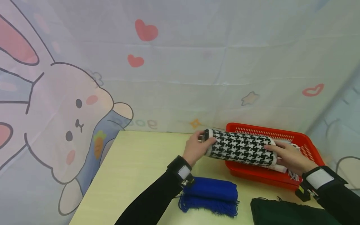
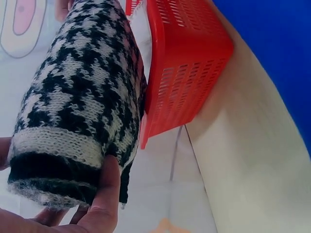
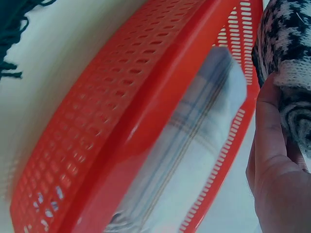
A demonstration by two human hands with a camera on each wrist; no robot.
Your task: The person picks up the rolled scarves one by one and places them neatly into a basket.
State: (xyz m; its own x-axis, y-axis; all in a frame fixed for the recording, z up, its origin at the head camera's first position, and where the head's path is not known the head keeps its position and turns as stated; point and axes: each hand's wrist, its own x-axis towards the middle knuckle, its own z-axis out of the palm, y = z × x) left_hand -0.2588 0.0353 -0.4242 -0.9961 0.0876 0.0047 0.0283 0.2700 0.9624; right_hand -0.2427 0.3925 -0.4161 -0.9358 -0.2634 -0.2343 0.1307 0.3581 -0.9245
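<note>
Two ends, two grips — left hand (image 1: 195,147) and right hand (image 1: 292,157) pinch a houndstooth knit roll (image 1: 242,148) over a red basket (image 1: 261,178).
Slack grip could let the coil unwind; lowered as it lies, its left end — jutting past the rim — might catch.

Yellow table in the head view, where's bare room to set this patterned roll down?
The table is barest between the left sleeve and the backdrop. A narrower patch separates the blue cloth from the red basket. It's crowded at right: the basket holds plaid cloth, the held roll partly hides it, and dark green cloth lies in front.
</note>
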